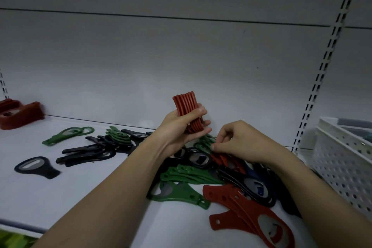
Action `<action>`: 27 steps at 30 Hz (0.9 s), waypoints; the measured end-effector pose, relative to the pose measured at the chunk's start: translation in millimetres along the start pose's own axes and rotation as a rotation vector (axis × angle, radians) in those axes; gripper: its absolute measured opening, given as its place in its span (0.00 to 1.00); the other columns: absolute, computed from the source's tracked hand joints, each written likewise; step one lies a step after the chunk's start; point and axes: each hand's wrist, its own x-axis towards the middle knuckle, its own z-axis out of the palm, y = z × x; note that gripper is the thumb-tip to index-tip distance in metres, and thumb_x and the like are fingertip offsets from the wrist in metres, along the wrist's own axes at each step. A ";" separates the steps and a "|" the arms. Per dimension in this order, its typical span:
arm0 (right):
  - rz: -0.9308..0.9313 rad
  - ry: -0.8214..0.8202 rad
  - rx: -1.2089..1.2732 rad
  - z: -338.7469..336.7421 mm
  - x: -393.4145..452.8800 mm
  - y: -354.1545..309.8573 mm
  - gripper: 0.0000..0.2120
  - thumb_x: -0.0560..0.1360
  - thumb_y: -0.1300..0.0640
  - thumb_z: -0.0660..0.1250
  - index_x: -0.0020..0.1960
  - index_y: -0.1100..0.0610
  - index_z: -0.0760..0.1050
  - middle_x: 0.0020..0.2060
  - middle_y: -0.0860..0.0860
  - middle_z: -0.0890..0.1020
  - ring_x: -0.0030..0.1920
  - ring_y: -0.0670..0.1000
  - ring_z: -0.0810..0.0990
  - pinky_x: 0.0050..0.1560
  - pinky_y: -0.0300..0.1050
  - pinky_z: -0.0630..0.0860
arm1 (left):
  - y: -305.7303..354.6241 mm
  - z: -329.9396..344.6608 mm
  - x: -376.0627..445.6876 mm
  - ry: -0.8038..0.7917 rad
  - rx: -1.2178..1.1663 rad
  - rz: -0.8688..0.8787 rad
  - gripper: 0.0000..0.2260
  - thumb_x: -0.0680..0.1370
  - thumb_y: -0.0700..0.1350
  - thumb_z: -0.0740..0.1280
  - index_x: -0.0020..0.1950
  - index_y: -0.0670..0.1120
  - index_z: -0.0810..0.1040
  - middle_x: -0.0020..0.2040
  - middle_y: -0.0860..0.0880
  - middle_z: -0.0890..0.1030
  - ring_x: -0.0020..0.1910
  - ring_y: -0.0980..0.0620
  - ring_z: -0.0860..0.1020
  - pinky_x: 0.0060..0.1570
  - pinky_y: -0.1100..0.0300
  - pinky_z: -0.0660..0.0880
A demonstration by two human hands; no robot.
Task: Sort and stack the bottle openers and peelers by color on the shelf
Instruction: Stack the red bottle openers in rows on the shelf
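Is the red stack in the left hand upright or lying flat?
Upright: the left hand grips the stacked red plastic openers on end, above the shelf.

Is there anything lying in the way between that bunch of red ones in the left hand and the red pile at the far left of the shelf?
Nothing blocks it. Green and black openers lie flat on the shelf between; carried above, the red bundle passes over to the red pile.

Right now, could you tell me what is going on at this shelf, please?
A person is sorting plastic openers by colour. The left hand grips an upright bundle of red openers. The right hand pinches at the mixed pile of green, black and red openers on the white shelf. A finished red stack sits far left.
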 end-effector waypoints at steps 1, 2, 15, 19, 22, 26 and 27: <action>0.004 0.022 0.081 -2.6 -0.6 -0.1 0.09 0.71 0.51 0.76 0.42 0.56 0.81 0.32 0.50 0.83 0.30 0.46 0.80 0.35 0.43 0.78 | 0.1 0.6 -1.0 -0.004 0.013 -0.006 0.13 0.76 0.40 0.71 0.60 0.40 0.77 0.56 0.41 0.81 0.51 0.42 0.83 0.45 0.52 0.83; 0.005 0.055 0.178 -5.4 -1.0 -0.3 0.09 0.71 0.51 0.76 0.42 0.57 0.81 0.31 0.51 0.83 0.28 0.45 0.77 0.32 0.42 0.74 | 0.1 1.1 -1.7 -0.010 0.035 -0.010 0.12 0.77 0.41 0.70 0.60 0.40 0.77 0.56 0.41 0.82 0.50 0.43 0.84 0.44 0.54 0.82; -0.020 0.355 0.837 -12.2 1.5 -6.2 0.09 0.76 0.57 0.71 0.51 0.64 0.79 0.39 0.57 0.83 0.35 0.50 0.82 0.37 0.40 0.79 | 0.0 11.0 -15.1 -0.284 0.250 -0.153 0.18 0.75 0.45 0.71 0.63 0.45 0.77 0.57 0.40 0.83 0.53 0.41 0.83 0.42 0.56 0.82; -0.035 0.295 0.832 -9.9 -0.1 -8.1 0.07 0.77 0.59 0.69 0.53 0.62 0.79 0.43 0.57 0.83 0.39 0.51 0.84 0.42 0.41 0.81 | -3.4 8.9 -11.9 -0.248 0.250 -0.131 0.16 0.76 0.43 0.70 0.63 0.44 0.77 0.56 0.43 0.84 0.53 0.43 0.83 0.40 0.57 0.82; -0.017 0.291 0.657 -17.4 -1.8 -3.1 0.06 0.78 0.58 0.68 0.52 0.60 0.79 0.44 0.56 0.82 0.34 0.49 0.81 0.35 0.40 0.79 | -2.9 6.2 -7.7 -0.168 0.152 -0.115 0.15 0.76 0.43 0.70 0.62 0.43 0.77 0.55 0.44 0.84 0.50 0.44 0.84 0.41 0.53 0.82; 0.025 0.092 0.101 -23.9 -2.1 13.7 0.09 0.77 0.52 0.70 0.45 0.58 0.80 0.38 0.57 0.83 0.30 0.49 0.77 0.32 0.43 0.73 | -1.6 4.1 -4.8 -0.130 0.053 -0.080 0.19 0.69 0.40 0.73 0.60 0.45 0.79 0.54 0.44 0.83 0.49 0.45 0.83 0.46 0.49 0.82; 0.045 0.039 0.029 -24.6 -2.1 16.5 0.11 0.76 0.50 0.71 0.43 0.58 0.80 0.37 0.56 0.83 0.30 0.49 0.77 0.34 0.44 0.74 | -1.7 3.2 -3.9 -0.126 0.052 -0.072 0.20 0.68 0.39 0.73 0.60 0.46 0.79 0.55 0.44 0.82 0.49 0.45 0.82 0.48 0.49 0.82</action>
